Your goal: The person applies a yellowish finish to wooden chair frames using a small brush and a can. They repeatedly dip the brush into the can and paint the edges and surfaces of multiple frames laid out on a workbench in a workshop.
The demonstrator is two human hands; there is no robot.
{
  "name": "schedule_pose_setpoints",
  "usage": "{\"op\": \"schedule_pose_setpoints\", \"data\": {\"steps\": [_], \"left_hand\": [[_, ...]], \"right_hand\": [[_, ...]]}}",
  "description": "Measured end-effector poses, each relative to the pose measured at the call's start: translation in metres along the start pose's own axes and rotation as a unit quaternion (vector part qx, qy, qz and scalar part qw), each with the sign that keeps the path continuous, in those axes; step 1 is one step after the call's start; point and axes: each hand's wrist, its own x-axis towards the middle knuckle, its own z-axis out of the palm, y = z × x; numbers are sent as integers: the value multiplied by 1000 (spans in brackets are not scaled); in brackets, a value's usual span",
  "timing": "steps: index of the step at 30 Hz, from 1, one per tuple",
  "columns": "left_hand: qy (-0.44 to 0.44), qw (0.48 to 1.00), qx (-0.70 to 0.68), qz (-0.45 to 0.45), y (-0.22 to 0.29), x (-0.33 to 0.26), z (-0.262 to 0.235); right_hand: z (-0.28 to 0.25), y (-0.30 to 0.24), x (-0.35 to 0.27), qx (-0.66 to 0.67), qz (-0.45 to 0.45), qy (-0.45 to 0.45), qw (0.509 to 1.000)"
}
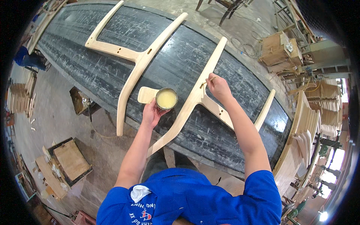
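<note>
My left hand (152,114) holds a small dark-rimmed bowl (176,100) of pale yellow liquid (167,99) above the dark tabletop. A flat, round-ended piece of pale wood (147,95) shows beside the bowl; whether my fingers also hold it cannot be told. My right hand (219,88) pinches a thin stick (210,80), its tip at a slot in a curved wooden chair-frame post (193,98). A rail with two dark holes (217,109) joins that post on the right.
Another joined wooden frame (137,69) lies further left on the long dark table (187,60). A wooden bar (265,108) rests at its right end. Stacked wooden parts (303,138) stand at right, a wooden box (279,50) beyond. Another person (33,61) is at far left.
</note>
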Motion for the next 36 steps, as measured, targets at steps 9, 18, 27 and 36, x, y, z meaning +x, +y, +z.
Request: {"op": "schedule_pose_setpoints", "data": {"steps": [9,18,27,36], "left_hand": [[2,1000,-8,-1,-7,-8,-4],[35,998,40,-18,-28,-7,28],[-26,998,49,-7,-88,-13,100],[-6,997,62,-41,-130,-25,120]], "right_hand": [[1,5,2,55,89,36,994],[-44,9,-30,49,-155,-25,986],[-56,-5,-137,277,49,151,948],[-67,31,-204,629,207,218,716]]}}
